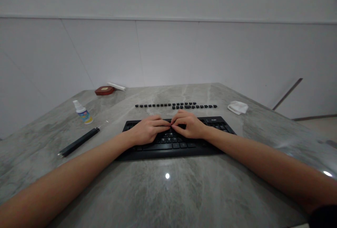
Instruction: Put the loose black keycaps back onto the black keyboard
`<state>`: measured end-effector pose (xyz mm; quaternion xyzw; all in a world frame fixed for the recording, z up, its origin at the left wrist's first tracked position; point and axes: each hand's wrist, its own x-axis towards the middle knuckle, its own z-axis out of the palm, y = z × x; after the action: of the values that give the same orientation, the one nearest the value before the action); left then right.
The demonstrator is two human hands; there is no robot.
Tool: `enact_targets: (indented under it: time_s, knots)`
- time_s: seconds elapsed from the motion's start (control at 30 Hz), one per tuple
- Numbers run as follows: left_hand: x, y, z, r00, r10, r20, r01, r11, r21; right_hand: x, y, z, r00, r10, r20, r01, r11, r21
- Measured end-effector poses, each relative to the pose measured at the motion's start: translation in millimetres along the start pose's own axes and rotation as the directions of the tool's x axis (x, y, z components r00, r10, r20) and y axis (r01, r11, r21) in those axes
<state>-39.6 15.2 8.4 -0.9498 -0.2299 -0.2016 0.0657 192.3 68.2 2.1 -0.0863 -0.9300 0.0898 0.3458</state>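
Note:
A black keyboard [158,152] lies on the grey marble-patterned table, with both of my hands over its middle. My left hand [147,129] rests across its left half, fingers stretched out to the right and their tips near my right fingertips. Coming from the other side, my right hand [189,125] has thumb and index finger brought together in a pinch above the keys. Whatever lies between those fingertips is too small and dark to make out. Behind the keyboard, several loose black keycaps [187,107] stand in two rows. My hands hide much of the upper key rows.
On the left are a spray bottle [83,112] with a white top and a long black stick-like tool [79,142]. A reddish-brown box [104,90] and a white strip [116,86] lie at the back left. A folded white cloth [237,107] sits at the right.

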Motion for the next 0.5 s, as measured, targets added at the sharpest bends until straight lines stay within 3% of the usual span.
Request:
enact_targets:
  time_s: [0.5]
  knots:
    - [0.6, 1.0, -0.1, 1.000, -0.015, 0.006, 0.015, 1.000, -0.014, -0.6, -1.8, 0.9, 0.999, -0.017, 0.044, 0.021, 0.997, -0.069]
